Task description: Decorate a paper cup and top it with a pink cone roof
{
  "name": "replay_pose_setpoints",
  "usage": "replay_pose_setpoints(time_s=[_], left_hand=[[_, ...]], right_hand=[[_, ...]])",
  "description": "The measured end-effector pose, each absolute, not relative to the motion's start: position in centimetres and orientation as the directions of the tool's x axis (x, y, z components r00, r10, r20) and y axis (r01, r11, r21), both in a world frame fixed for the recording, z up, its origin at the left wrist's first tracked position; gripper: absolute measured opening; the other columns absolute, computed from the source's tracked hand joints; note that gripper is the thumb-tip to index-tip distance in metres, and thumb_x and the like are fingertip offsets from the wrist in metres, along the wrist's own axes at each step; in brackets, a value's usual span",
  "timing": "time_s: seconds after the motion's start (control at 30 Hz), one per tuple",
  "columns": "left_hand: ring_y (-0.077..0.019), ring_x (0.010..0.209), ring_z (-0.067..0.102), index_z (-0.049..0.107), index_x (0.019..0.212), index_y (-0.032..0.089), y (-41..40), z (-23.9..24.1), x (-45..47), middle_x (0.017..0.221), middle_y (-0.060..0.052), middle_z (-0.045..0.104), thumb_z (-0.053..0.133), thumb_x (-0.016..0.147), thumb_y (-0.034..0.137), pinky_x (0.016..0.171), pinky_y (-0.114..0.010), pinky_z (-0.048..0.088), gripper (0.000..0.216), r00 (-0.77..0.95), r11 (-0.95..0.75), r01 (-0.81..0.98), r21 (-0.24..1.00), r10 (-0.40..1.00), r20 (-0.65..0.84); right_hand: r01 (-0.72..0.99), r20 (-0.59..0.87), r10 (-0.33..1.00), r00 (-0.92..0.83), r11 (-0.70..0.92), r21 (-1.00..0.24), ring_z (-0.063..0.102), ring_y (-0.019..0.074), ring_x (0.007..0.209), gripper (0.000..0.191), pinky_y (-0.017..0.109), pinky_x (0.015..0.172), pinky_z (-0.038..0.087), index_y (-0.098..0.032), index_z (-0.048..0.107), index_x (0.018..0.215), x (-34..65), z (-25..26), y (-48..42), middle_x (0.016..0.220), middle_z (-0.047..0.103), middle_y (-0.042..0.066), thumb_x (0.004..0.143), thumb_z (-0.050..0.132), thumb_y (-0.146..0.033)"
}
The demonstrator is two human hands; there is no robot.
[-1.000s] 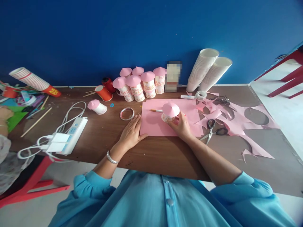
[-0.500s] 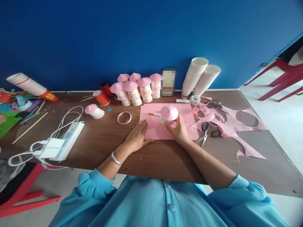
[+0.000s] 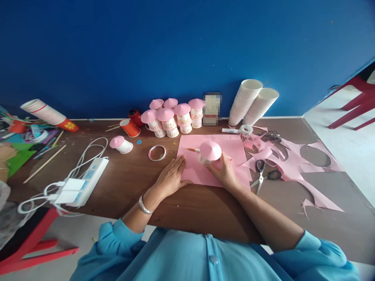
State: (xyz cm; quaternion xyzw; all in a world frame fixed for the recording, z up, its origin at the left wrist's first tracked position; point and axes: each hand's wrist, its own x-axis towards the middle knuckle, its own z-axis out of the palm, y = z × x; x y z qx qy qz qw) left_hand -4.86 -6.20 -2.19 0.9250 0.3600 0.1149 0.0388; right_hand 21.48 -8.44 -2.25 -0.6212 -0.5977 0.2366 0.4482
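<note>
My right hand [image 3: 224,170] is closed around a paper cup [image 3: 202,159] topped with a pink cone roof [image 3: 210,150]. It stands upright over a pink paper sheet [image 3: 190,168]; whether its base touches the sheet is hidden. My left hand [image 3: 172,176] lies flat with fingers spread, its fingertips on the sheet's left edge. Behind the cup, a pen [image 3: 193,150] rests on the paper. Scissors [image 3: 260,176] with black handles lie to the right, beside pink paper scraps [image 3: 293,164]. A tape roll [image 3: 157,153] sits left of the sheet.
Several cone-topped cups [image 3: 169,121] stand by the wall, with tall white cup stacks [image 3: 244,103] to their right. Another roofed cup [image 3: 124,146] stands further left. A power strip [image 3: 91,181] with white cables occupies the left side. Part of another person [image 3: 5,156] shows at the left edge.
The camera view has tilted slightly, so the table things appear lower and further right. Part of another person has come in at the left edge. Both hands keep almost the same pose.
</note>
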Motion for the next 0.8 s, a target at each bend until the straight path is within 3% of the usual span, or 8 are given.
replay_pose_setpoints(time_s=[0.2,0.33,0.47,0.7,0.8], left_hand=[[-0.0393,0.145,0.057,0.056,0.147,0.01,-5.8,-0.6,-5.8,0.153,-0.026,0.059,0.066,0.096,0.054,0.119,-0.058,0.05,0.068,0.693,-0.723,0.66,0.205,0.691,0.207],[-0.0323,0.125,0.07,0.058,0.143,0.019,-6.0,0.5,-4.6,0.135,-0.017,0.072,0.07,0.097,0.039,0.107,-0.05,0.06,0.052,0.586,-0.669,0.655,0.351,0.743,0.323],[-0.0293,0.121,0.072,0.059,0.14,0.024,-5.4,1.1,-3.1,0.129,-0.012,0.074,0.074,0.094,0.032,0.105,-0.048,0.061,0.049,0.552,-0.66,0.595,0.458,0.751,0.363],[-0.035,0.145,0.056,0.055,0.149,0.019,-2.1,0.3,-4.5,0.152,-0.018,0.062,0.06,0.102,0.036,0.12,-0.059,0.048,0.05,0.623,-0.677,0.684,0.273,0.736,0.265],[-0.0369,0.146,0.055,0.058,0.148,0.017,-1.4,-0.3,-6.6,0.153,-0.018,0.061,0.054,0.105,0.036,0.122,-0.063,0.044,0.047,0.604,-0.639,0.747,0.184,0.768,0.215]], right_hand=[[0.537,0.179,0.968,0.178,0.057,-0.842,0.068,0.0401,0.114,0.06,0.055,0.091,0.06,-0.019,0.06,0.127,21.4,-2.3,-8.7,0.122,0.073,0.018,0.083,0.073,-0.058],[0.537,0.161,0.972,0.173,0.044,-0.842,0.069,0.0378,0.113,0.062,0.054,0.09,0.061,-0.021,0.059,0.127,21.3,-2.4,-8.9,0.121,0.073,0.016,0.082,0.073,-0.062],[0.503,0.155,0.98,0.125,0.072,-0.861,0.067,0.0384,0.123,0.065,0.055,0.097,0.059,-0.021,0.057,0.134,21.2,-2.5,-9.3,0.133,0.07,0.017,0.084,0.074,-0.059],[0.479,0.119,0.978,0.17,0.023,-0.877,0.067,0.0393,0.123,0.069,0.058,0.1,0.058,-0.023,0.058,0.136,21.5,-3.3,-9.3,0.132,0.072,0.015,0.08,0.079,-0.059],[0.476,0.1,0.984,0.146,0.018,-0.879,0.068,0.0386,0.121,0.07,0.056,0.098,0.06,-0.023,0.059,0.137,21.6,-3.1,-9.3,0.132,0.073,0.014,0.081,0.079,-0.059]])
